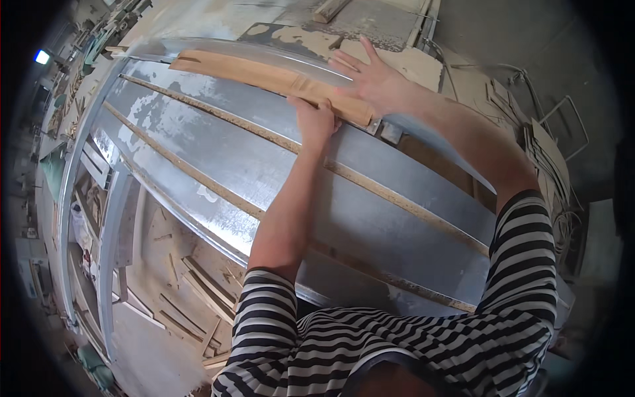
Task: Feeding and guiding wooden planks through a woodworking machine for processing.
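A long light-brown wooden board [264, 75] lies across the far part of a grey metal machine table [218, 159]. My left hand [316, 122] grips the board's near edge toward its right end, with the fingertips partly hidden. Over the board's right end, my right hand [374, 76] is spread with its fingers apart, some of them blurred. Whether its palm touches the wood I cannot tell. Several sawdust-filled grooves [218, 118] run lengthwise along the table.
Offcuts and wood strips [205, 291] litter the floor at the lower left, beside the grey metal frame [109, 245]. Sawdust covers a ledge [410, 63] beyond the board. Stacked thin sheets [546, 159] and cables stand at the right.
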Available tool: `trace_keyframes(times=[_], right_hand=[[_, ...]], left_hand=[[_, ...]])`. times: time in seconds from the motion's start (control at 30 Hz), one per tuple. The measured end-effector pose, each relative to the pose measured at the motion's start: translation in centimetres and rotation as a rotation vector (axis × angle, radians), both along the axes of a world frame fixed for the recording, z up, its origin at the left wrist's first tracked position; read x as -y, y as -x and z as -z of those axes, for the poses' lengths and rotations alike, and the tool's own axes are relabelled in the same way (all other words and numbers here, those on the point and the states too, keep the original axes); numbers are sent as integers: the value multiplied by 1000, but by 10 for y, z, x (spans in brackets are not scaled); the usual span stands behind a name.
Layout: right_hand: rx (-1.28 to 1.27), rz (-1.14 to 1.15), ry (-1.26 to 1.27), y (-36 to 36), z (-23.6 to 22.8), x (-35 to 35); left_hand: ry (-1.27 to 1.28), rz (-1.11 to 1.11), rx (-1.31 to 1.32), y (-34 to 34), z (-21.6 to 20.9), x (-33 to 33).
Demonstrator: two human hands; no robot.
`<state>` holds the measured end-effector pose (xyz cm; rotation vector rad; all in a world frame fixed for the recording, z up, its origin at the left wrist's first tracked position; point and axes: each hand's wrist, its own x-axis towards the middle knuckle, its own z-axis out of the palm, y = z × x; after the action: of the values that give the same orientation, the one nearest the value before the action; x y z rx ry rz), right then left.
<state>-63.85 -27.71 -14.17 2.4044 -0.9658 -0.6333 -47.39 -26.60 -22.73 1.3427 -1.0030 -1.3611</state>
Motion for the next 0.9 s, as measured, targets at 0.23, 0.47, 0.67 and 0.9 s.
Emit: trace_keyframes(times=[0.23, 0.47, 0.67, 0.9], right_hand=[[-56, 98, -43, -8, -3, 2], [17, 31, 27, -27, 7, 22], [14, 26, 30, -40, 1, 39], [-6, -43, 53, -62, 6, 64]], left_hand=[[193, -208, 659, -218, 24, 34], [-262, -666, 1498, -423, 62, -5], [-125, -615, 882, -442, 99, 7], [-197, -566, 949, -417, 75, -4]])
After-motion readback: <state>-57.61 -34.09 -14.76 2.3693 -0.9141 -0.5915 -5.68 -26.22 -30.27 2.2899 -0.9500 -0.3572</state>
